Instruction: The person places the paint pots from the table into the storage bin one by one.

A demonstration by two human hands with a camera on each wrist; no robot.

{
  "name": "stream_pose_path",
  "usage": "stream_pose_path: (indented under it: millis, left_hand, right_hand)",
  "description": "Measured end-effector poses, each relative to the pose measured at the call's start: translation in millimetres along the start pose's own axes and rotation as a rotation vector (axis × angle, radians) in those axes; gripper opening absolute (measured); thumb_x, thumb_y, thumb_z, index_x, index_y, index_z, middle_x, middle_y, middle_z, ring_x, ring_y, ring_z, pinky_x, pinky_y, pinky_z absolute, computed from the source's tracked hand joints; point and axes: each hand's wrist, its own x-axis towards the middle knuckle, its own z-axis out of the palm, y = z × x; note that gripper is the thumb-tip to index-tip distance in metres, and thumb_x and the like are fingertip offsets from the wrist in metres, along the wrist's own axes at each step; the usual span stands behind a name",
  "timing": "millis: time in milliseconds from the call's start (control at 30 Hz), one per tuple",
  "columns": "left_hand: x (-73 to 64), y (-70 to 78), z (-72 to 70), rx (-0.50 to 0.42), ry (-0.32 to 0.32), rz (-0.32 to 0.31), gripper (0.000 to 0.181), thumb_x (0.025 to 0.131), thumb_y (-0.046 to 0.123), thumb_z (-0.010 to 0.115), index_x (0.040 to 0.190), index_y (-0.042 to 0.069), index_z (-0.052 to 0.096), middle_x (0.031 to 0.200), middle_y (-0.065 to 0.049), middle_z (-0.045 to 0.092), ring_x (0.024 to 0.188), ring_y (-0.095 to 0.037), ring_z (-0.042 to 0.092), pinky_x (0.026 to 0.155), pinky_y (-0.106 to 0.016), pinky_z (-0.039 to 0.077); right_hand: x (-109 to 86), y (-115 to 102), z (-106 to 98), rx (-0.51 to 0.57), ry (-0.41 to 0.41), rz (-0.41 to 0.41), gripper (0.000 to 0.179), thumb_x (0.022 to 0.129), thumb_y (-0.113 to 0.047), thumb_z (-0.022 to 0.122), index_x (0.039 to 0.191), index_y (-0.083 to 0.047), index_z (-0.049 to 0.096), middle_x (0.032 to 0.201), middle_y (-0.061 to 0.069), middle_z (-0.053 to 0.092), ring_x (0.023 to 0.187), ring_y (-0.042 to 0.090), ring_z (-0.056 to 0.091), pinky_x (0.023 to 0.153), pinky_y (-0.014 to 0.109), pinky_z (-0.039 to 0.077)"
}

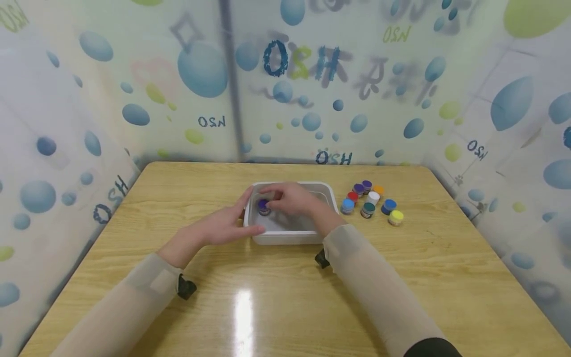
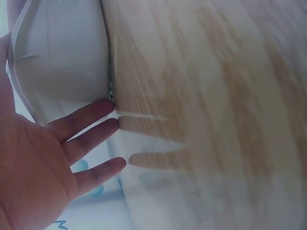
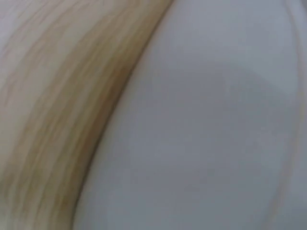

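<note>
Inside white tray (image 1: 287, 239), by left edge: purple-lidded jar (image 1: 263, 208); right hand (image 1: 293, 198) at it, pinch unclear. Left hand (image 1: 217, 226) straight-fingered. Likely placing step; next needs careful withdrawal.

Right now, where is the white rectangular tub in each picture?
Head: white rectangular tub, near the middle, slightly below centre.
Left wrist: tub at the upper left, partly cut off.
Right wrist: tub fills the middle and right, close up.
Shared landmark: the wood-grain table shows in all three.

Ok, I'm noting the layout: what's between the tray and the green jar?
The light-blue jar stands between the tray and the green jar, in the head view.
</note>
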Motion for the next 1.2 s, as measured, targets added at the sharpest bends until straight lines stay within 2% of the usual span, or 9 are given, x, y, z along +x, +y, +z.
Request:
stream_pose_path:
  millis: [200,467,667,833,1000,1067,1200]
  left_hand:
    - [1.2,-0.3,3.0,-0.019,0.001,-0.01,0.12,0.1,0.074,0.065,0.176,0.024,-0.014,0.156,-0.025,0.06,0.14,-0.035,0.064,0.116,-0.056,0.051]
    - [-1.1,2.4,0.6,-0.049,0.029,-0.016,0.123,0.099,0.068,0.071,0.176,0.015,-0.009,0.15,-0.023,0.064,0.136,-0.035,0.066,0.115,-0.057,0.051]
    - [-1.5,3.7,-0.7,-0.041,0.038,0.001,0.124,0.099,0.064,0.074,0.176,0.013,-0.008,0.144,-0.024,0.068,0.133,-0.036,0.069,0.114,-0.056,0.052]
    - [-3.6,4.5,-2.6,-0.032,0.039,0.007,0.121,0.1,0.063,0.072,0.177,0.013,-0.007,0.141,-0.019,0.07,0.132,-0.035,0.069,0.114,-0.057,0.052]
    - [-4.4,4.2,-3.4,-0.009,0.049,0.005,0.117,0.102,0.062,0.07,0.177,0.01,-0.004,0.133,-0.017,0.072,0.124,-0.03,0.07,0.109,-0.054,0.054]
    - [-4.5,4.8,-3.3,-0.007,0.052,-0.001,0.117,0.101,0.063,0.07,0.177,0.011,-0.003,0.132,-0.016,0.072,0.121,-0.027,0.07,0.108,-0.053,0.055]
    - [-3.9,6.0,-1.9,-0.006,0.056,-0.006,0.117,0.1,0.064,0.071,0.177,0.012,-0.001,0.129,-0.014,0.071,0.116,-0.024,0.069,0.106,-0.051,0.055]
  right_hand:
    - [-20.6,-3.2,-13.7,0.043,0.084,-0.033,0.041,0.108,-0.027,0.072,0.149,-0.026,0.069,0.107,0.002,0.074,0.091,0.019,0.066,0.076,0.032,0.054]
    - [-58.3,8.2,-36.9,0.066,0.243,-0.078,0.04,0.108,-0.026,0.071,0.148,-0.02,0.069,0.101,0.003,0.074,0.081,0.02,0.061,0.071,0.034,0.049]
    - [-94.2,25.0,-55.6,0.09,0.317,-0.017,0.039,0.108,-0.026,0.073,0.147,-0.024,0.07,0.1,0.003,0.072,0.075,0.022,0.059,0.067,0.033,0.049]
    - [-120.0,39.5,-67.1,0.119,0.354,0.018,0.039,0.109,-0.027,0.071,0.147,-0.021,0.068,0.1,0.008,0.072,0.071,0.023,0.057,0.061,0.031,0.047]
    - [-140.6,54.1,-74.7,0.165,0.369,0.038,0.038,0.109,-0.025,0.071,0.147,-0.019,0.067,0.099,0.011,0.071,0.068,0.02,0.057,0.058,0.031,0.049]
    - [-147.5,62.5,-76.9,0.173,0.375,0.055,0.038,0.109,-0.026,0.071,0.147,-0.019,0.067,0.099,0.01,0.07,0.069,0.027,0.059,0.058,0.032,0.051]
    - [-163.4,77.9,-82.2,0.159,0.39,0.096,0.039,0.109,-0.03,0.072,0.146,-0.019,0.067,0.101,0.01,0.071,0.074,0.029,0.063,0.06,0.032,0.052]
